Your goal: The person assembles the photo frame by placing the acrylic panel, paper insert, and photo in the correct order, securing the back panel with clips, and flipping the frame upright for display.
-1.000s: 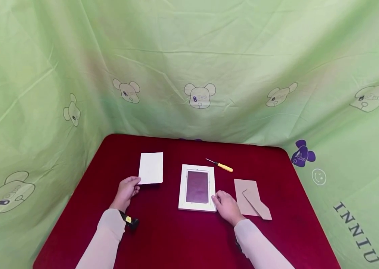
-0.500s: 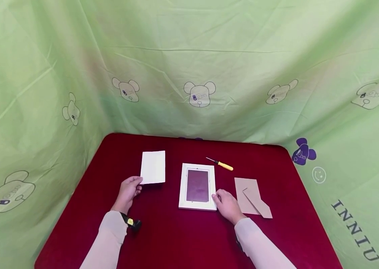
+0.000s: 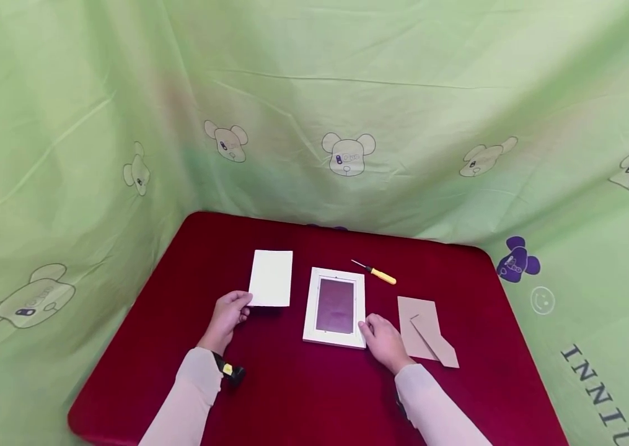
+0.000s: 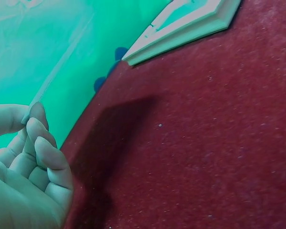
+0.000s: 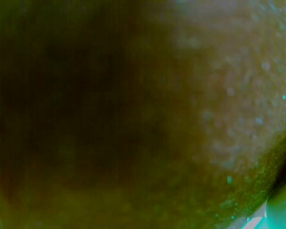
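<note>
White card: long axis near to far, far end leaning slightly right, held off the red bench left of the white frame. We see the left hand pinching its near-left corner between thumb and fingers; the left wrist view shows the card almost edge-on, shadow on the cloth below. Frame lies flat mid-bench, long axis also near to far, opening up. Right hand has its thumb on the frame's right rim near the near corner, fingers bent beside it; we can't tell whether it grips, and the right wrist view is just dark blur. Yellow-handled screwdriver lies beyond the frame's far-right corner, tip to the far left. Brown backing board sits right of the right hand, its stand slanting toward the near right. Versus one second ago, we note the card closer to the frame; frame, screwdriver and board keep the same layout, and the head view has swung a bit.
</note>
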The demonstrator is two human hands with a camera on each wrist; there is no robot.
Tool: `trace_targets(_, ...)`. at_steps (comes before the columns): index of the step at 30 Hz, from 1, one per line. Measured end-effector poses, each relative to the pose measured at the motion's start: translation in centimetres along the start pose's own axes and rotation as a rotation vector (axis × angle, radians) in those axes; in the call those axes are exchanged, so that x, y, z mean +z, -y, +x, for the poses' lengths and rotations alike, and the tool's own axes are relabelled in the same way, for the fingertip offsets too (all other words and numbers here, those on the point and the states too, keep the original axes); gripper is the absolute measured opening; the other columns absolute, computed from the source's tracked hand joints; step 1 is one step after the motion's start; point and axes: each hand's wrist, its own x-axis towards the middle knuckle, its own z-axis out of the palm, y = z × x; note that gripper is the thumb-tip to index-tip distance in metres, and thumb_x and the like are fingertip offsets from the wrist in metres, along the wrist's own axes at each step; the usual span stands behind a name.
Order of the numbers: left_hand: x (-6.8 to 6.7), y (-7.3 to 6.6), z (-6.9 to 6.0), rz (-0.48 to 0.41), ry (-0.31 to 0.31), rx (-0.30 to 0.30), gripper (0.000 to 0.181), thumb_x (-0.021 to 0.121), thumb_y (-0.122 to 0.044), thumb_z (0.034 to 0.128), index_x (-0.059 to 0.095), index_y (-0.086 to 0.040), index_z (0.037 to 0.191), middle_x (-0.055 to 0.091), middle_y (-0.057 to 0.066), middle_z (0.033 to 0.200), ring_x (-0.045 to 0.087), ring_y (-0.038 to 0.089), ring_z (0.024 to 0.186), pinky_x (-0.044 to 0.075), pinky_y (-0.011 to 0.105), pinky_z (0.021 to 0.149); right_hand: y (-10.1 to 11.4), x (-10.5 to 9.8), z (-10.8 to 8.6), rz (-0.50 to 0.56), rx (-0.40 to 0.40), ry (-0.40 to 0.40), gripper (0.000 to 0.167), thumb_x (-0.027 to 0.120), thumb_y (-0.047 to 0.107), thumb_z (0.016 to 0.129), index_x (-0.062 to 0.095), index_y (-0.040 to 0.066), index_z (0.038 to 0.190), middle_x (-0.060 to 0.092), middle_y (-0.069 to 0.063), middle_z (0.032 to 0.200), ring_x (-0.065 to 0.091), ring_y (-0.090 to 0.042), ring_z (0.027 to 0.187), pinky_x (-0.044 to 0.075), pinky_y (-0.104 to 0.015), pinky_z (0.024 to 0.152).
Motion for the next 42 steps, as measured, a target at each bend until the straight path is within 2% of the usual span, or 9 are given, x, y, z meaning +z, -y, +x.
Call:
trace_targets(10, 0.9, 0.5, -0.6, 0.04, 0.025, 0.028, 0.017, 0.066, -0.013, 0.0933, 0.064, 0.004, 0.097, 0.058, 0.012, 0.079, 0.053, 0.013, 0.062, 0.045, 0.022, 0.056, -0.1, -0.2, 0.0, 0.009, 0.012, 0.012, 0.026, 0.055, 0.03, 0.1, 0.05, 0.016, 0.078, 0.044, 0.003, 0.071, 0.044, -0.015, 0.069, 0.038, -0.034, 0.065)
trace_targets(16, 1.4, 1.1, -1.1, 0.066, 0.042, 0.01, 0.016, 0.066, -0.013, 0.0932, 0.064, 0.003, 0.097, 0.058, 0.01, 0.078, 0.053, 0.013, 0.062, 0.045, 0.023, 0.056, -0.1, 0.1, -0.1, 0.008, 0.014, 0.024, 0.027, 0.055, 0.03, 0.1, 0.049, 0.017, 0.078, 0.043, 0.003, 0.071, 0.044, -0.014, 0.069, 0.038, -0.034, 0.065)
trace_targets(23, 2.1, 1.6, -1.1, 0.069, 0.062, 0.007, 0.018, 0.067, -0.012, 0.0923, 0.065, 0.005, 0.098, 0.059, 0.01, 0.078, 0.053, 0.013, 0.062, 0.045, 0.023, 0.056, -0.1, 0.1, -0.1, 0.009, -0.004, 0.001, 0.028, 0.056, 0.028, 0.099, 0.048, 0.017, 0.076, 0.043, 0.004, 0.07, 0.044, -0.015, 0.069, 0.038, -0.035, 0.066)
trace_targets(29, 2.6, 1.5, -1.4, 0.081, 0.057, 0.003, 0.013, 0.066, -0.01, 0.0921, 0.065, 0.003, 0.096, 0.06, 0.009, 0.077, 0.054, 0.013, 0.061, 0.045, 0.023, 0.055, 0.0, -0.1, -0.2, 0.015, -0.024, -0.005, 0.028, 0.056, 0.03, 0.099, 0.048, 0.018, 0.075, 0.042, 0.006, 0.07, 0.044, -0.014, 0.07, 0.038, -0.035, 0.066)
trace_targets(42, 3.9, 1.9, -1.3, 0.095, 0.088, 0.013, 0.013, 0.066, -0.01, 0.0914, 0.066, 0.003, 0.095, 0.059, 0.008, 0.072, 0.053, 0.013, 0.06, 0.045, 0.023, 0.054, -0.1, -0.2, -0.2, 0.021, -0.009, 0.008, 0.028, 0.055, 0.03, 0.1, 0.048, 0.019, 0.075, 0.043, 0.006, 0.071, 0.045, -0.014, 0.071, 0.039, -0.034, 0.068)
